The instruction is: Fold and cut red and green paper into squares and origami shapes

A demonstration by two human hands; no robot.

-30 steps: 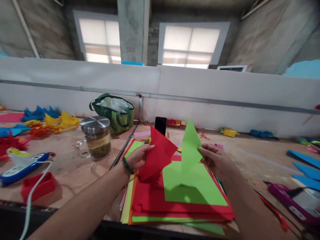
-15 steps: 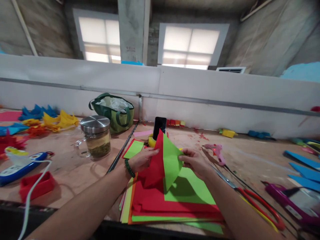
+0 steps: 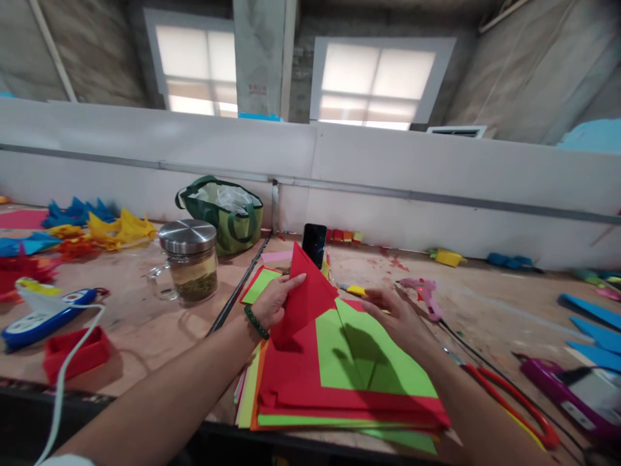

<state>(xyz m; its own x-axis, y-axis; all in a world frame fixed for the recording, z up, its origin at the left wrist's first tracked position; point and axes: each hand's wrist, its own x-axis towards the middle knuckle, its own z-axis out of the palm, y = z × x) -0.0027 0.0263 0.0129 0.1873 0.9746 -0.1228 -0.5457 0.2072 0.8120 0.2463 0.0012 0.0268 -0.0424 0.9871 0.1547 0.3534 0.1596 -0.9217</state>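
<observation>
My left hand (image 3: 274, 303), with a green bead bracelet at the wrist, pinches a folded red paper (image 3: 308, 294) between thumb and fingers. The paper stands tilted above the stack, its pointed tip up. My right hand (image 3: 391, 310) hovers at the right with fingers apart and nothing in them. Below it lies light green paper (image 3: 398, 362) with visible crease or edge lines, shaded by my hand. Under that is a stack of coloured sheets, a red one (image 3: 291, 395) broadest on top.
A lidded glass mug (image 3: 194, 281) and a green bag (image 3: 237, 230) stand at left. A phone (image 3: 314, 243) leans behind the stack. At right lie a pink glue gun (image 3: 424, 294), red-handled scissors (image 3: 519, 398) and a purple device (image 3: 557, 388). Folded paper shapes (image 3: 119, 230) lie far left.
My right hand has let go of the green paper and moved right. Green paper now lies on the stack, while the red paper stays in my left hand, turned slightly.
</observation>
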